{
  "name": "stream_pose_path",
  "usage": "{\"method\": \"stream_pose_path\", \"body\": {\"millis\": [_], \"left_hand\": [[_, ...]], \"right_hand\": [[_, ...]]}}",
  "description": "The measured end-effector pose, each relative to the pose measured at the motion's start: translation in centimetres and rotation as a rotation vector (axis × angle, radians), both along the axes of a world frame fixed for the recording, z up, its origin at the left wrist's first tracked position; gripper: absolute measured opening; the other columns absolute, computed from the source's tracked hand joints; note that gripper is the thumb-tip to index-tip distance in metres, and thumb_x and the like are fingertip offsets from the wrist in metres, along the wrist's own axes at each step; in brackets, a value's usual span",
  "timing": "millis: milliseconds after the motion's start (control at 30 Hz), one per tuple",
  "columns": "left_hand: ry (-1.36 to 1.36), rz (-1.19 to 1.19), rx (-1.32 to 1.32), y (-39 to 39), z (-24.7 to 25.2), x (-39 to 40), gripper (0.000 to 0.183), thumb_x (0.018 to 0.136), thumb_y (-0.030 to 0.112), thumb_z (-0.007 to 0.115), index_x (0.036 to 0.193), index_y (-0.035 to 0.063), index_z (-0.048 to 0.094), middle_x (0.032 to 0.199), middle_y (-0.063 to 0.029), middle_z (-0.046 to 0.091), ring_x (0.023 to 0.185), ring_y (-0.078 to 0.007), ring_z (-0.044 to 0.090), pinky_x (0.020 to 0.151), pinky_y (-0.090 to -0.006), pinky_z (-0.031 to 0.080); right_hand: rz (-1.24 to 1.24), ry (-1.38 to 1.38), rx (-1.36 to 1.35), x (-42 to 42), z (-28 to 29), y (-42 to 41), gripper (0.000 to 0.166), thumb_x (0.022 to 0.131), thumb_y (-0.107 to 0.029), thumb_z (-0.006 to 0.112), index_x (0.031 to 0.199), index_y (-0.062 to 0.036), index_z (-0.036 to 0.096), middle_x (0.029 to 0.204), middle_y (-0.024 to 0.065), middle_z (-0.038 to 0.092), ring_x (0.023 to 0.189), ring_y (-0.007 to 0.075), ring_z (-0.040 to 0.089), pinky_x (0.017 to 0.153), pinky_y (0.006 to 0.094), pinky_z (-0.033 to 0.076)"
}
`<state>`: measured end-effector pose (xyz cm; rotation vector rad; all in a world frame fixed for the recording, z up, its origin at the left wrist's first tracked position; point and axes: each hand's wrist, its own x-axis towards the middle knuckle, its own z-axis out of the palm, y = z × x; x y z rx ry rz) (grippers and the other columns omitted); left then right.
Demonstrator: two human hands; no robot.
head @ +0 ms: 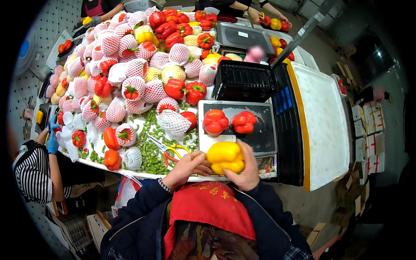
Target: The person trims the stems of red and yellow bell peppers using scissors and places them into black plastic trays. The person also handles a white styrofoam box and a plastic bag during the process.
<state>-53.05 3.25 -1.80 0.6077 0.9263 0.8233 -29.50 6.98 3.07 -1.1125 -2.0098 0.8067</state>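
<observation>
A yellow bell pepper [225,158] is gripped by my right hand [246,167], with fingers at its right side and thumb beneath. My left hand [192,167] is at the pepper's left side, fingers slightly curled; whether it bears on the pepper I cannot tell. Just beyond, two red bell peppers [215,122] [243,122] rest on a dark-topped weighing scale [260,139]. Left of my left hand, scissors [165,148] with yellow and red handles lie among cut green stems [151,159].
Peppers in foam net sleeves [116,110] are heaped at the left and back. A black plastic crate [246,79] stands behind the scale, and a white foam lid [320,123] lies at the right. Co-workers' hands show at the left, in blue gloves [52,139], and at the back [255,14].
</observation>
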Motion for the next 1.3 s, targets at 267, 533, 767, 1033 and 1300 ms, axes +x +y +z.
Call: {"method": "stream_pose_path", "body": {"millis": [267, 533, 767, 1033, 1300], "left_hand": [[0.178, 0.161, 0.071, 0.5, -1.0, 0.7, 0.026, 0.104, 0.022, 0.053, 0.111, -0.0024, 0.059, 0.095, -0.016, 0.071, 0.081, -0.0196, 0.071, 0.071, -0.028, 0.057], [0.315, 0.465, 0.048, -1.8, -4.2, -2.3, 0.023, 0.103, 0.021, 0.055, 0.107, -0.0008, 0.063, 0.089, -0.0103, 0.07, 0.073, -0.0145, 0.069, 0.067, -0.0258, 0.058], [0.432, 0.647, 0.023, -4.7, -6.3, -1.6, 0.02, 0.1, 0.021, 0.057, 0.1, 0.0014, 0.063, 0.082, -0.0063, 0.068, 0.068, -0.0121, 0.066, 0.064, -0.0253, 0.055], [0.599, 0.839, 0.062, -7.2, -10.8, -0.2, 0.016, 0.099, 0.013, 0.058, 0.093, -0.0009, 0.064, 0.073, -0.0031, 0.063, 0.062, -0.0086, 0.059, 0.059, -0.0232, 0.048], [0.694, 0.918, 0.077, -7.8, -12.6, 0.8, 0.018, 0.1, 0.016, 0.056, 0.092, 0.0022, 0.063, 0.073, -0.0012, 0.063, 0.058, -0.0062, 0.055, 0.052, -0.0214, 0.044]], "right_hand": [[-0.432, -0.196, 0.122, 8.0, -1.0, 4.6, 0.082, 0.072, -0.014, 0.081, 0.145, -0.0029, 0.043, 0.133, 0.0231, 0.047, 0.12, 0.0409, 0.053, 0.101, 0.0432, 0.046], [-0.268, -0.307, 0.136, 9.9, -1.5, 8.3, 0.07, 0.08, -0.019, 0.077, 0.141, 0.0001, 0.048, 0.142, 0.028, 0.046, 0.131, 0.0428, 0.047, 0.108, 0.0431, 0.041], [-0.199, -0.244, 0.07, 11.6, -1.0, 19.1, 0.029, 0.09, -0.016, 0.067, 0.115, -0.0014, 0.068, 0.112, 0.0168, 0.069, 0.098, 0.0291, 0.068, 0.086, 0.0327, 0.053], [0.006, -0.646, 0.155, 9.0, -4.0, 28.6, 0.022, 0.093, -0.022, 0.063, 0.106, -0.007, 0.073, 0.098, 0.0151, 0.073, 0.089, 0.0329, 0.07, 0.08, 0.0375, 0.055], [0.045, -0.394, 0.734, 5.3, -2.0, 27.3, 0.007, 0.083, -0.012, 0.072, 0.088, -0.007, 0.07, 0.087, 0.0092, 0.065, 0.088, 0.0298, 0.063, 0.079, 0.0388, 0.052]]}}
